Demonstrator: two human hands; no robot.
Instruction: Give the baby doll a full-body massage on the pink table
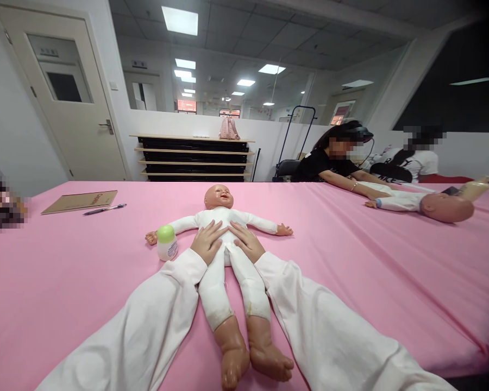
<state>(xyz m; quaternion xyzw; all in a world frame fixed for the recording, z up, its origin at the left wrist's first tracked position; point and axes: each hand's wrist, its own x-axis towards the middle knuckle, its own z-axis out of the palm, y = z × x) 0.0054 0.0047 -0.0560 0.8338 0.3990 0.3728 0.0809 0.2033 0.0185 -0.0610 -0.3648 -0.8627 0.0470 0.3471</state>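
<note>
A baby doll (215, 271) with a white cloth body lies on its back, head away from me and feet toward me. My left hand (208, 241) rests flat on one side of its belly, fingers stretched out. On the other side my right hand (245, 242) lies flat too, its fingertips angled inward close to those of the left. Neither hand grips anything. Beside the doll's arm on the left stands a small white bottle (167, 251) with a green cap, overlapping the doll's hand in view.
A pink cloth (106, 288) covers the table. A brown notebook (79, 201) and a pen (105, 209) lie at the back left. At the right, a person in black (309, 165) reaches toward another doll (444, 207). Shelves (193, 152) stand behind the table.
</note>
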